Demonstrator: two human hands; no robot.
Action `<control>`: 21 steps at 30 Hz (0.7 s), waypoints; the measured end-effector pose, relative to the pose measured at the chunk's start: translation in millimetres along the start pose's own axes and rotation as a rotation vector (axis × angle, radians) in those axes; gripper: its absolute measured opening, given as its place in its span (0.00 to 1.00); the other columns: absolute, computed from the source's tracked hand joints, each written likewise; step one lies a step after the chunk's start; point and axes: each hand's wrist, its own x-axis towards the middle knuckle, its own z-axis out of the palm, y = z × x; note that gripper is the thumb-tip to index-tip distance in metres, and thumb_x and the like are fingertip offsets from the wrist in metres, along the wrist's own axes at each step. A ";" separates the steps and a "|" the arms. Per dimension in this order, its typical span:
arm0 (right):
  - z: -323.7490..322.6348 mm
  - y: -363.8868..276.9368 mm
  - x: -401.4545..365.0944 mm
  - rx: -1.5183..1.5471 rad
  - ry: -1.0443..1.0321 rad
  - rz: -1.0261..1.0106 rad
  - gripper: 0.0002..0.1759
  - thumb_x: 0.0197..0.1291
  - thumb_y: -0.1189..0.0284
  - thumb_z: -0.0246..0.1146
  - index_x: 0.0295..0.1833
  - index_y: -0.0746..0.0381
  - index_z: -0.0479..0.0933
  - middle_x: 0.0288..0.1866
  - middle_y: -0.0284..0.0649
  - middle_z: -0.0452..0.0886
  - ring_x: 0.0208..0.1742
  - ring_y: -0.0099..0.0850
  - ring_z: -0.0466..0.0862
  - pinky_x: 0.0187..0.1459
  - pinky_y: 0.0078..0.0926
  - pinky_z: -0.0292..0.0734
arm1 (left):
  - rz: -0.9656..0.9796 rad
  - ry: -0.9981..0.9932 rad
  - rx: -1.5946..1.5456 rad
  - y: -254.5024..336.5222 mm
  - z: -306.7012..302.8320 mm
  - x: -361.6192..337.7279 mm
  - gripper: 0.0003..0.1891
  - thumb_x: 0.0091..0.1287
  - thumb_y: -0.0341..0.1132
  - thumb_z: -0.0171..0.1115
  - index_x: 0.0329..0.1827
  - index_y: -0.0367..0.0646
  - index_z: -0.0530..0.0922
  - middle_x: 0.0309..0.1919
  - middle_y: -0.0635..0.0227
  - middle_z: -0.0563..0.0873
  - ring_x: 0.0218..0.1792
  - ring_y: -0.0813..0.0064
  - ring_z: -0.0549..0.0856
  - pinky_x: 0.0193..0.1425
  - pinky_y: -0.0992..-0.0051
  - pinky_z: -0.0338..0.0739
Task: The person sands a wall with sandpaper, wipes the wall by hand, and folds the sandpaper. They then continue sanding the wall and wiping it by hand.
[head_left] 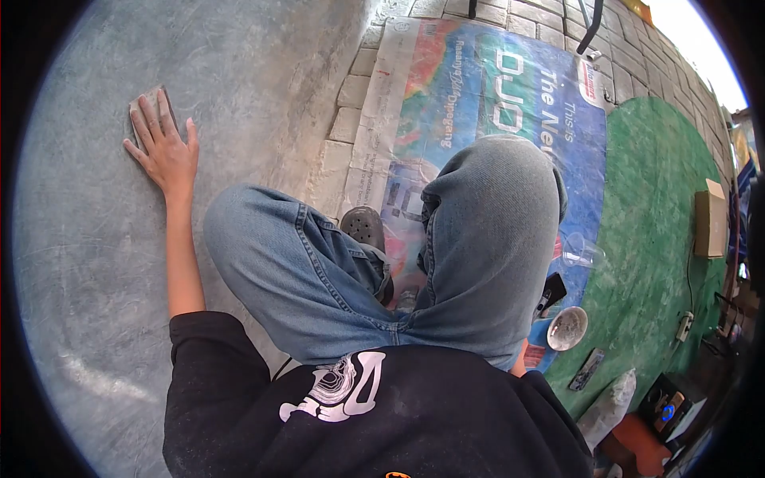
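Note:
At the upper left, my left hand point(166, 151) lies palm down on a smooth grey surface point(96, 239), fingers spread and flat. Under its fingertips is a small greyish-brown flat piece point(165, 97), its edges showing around the fingers; the hand rests over it without curling round it. My right hand cannot be seen; only a bit of skin shows beside my right thigh, near a white-rimmed cup point(567, 328) with grey material inside.
A printed banner point(470, 88) covers paving bricks point(347, 123) beneath my legs. On the right are a green mat point(645, 207), a dark phone-like object point(550, 293), a small flat bar point(587, 369), a cardboard box point(709, 221) and a cable. Dark metal legs stand at the top.

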 end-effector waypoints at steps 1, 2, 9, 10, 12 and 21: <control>-1.1 -1.9 0.2 0.024 -0.004 0.018 0.33 0.65 0.58 0.46 0.73 0.50 0.46 0.48 0.53 0.73 0.35 0.51 0.77 0.35 0.42 0.68 | 0.004 0.038 -0.035 0.7 0.0 0.4 0.37 0.61 0.54 0.53 0.73 0.63 0.50 0.74 0.73 0.49 0.73 0.65 0.52 0.69 0.44 0.46; -2.7 -3.6 -0.1 0.043 -0.009 0.030 0.33 0.65 0.58 0.46 0.73 0.50 0.47 0.49 0.53 0.72 0.35 0.51 0.77 0.35 0.42 0.68 | 0.003 0.038 -0.035 0.9 0.2 0.4 0.37 0.61 0.54 0.53 0.73 0.63 0.50 0.74 0.73 0.49 0.73 0.65 0.52 0.69 0.44 0.46; -5.5 -9.0 1.4 0.130 -0.030 0.096 0.31 0.66 0.58 0.45 0.73 0.51 0.49 0.57 0.52 0.69 0.40 0.51 0.77 0.39 0.41 0.68 | 0.003 0.029 -0.040 0.3 0.6 -0.2 0.37 0.62 0.50 0.54 0.73 0.64 0.49 0.74 0.74 0.50 0.73 0.67 0.52 0.69 0.46 0.46; -6.0 -8.8 1.5 0.137 -0.032 0.104 0.31 0.66 0.58 0.45 0.72 0.52 0.50 0.58 0.52 0.69 0.40 0.51 0.77 0.39 0.41 0.68 | 0.006 0.017 -0.025 -0.1 0.0 -0.4 0.36 0.62 0.48 0.54 0.73 0.65 0.49 0.74 0.74 0.50 0.73 0.67 0.52 0.69 0.46 0.46; -7.0 -10.1 2.0 0.155 -0.035 0.113 0.31 0.66 0.58 0.45 0.72 0.52 0.50 0.60 0.52 0.68 0.42 0.51 0.77 0.40 0.41 0.69 | -0.021 -0.135 0.181 4.6 -6.8 1.5 0.35 0.63 0.47 0.53 0.73 0.65 0.50 0.74 0.74 0.50 0.72 0.68 0.53 0.69 0.46 0.46; -7.2 -8.6 4.5 0.177 -0.034 0.145 0.30 0.66 0.58 0.44 0.72 0.53 0.52 0.65 0.51 0.66 0.45 0.51 0.77 0.42 0.40 0.69 | -0.003 -0.014 0.061 -1.8 5.7 -2.7 0.34 0.64 0.45 0.52 0.73 0.64 0.50 0.73 0.75 0.51 0.72 0.68 0.54 0.69 0.46 0.47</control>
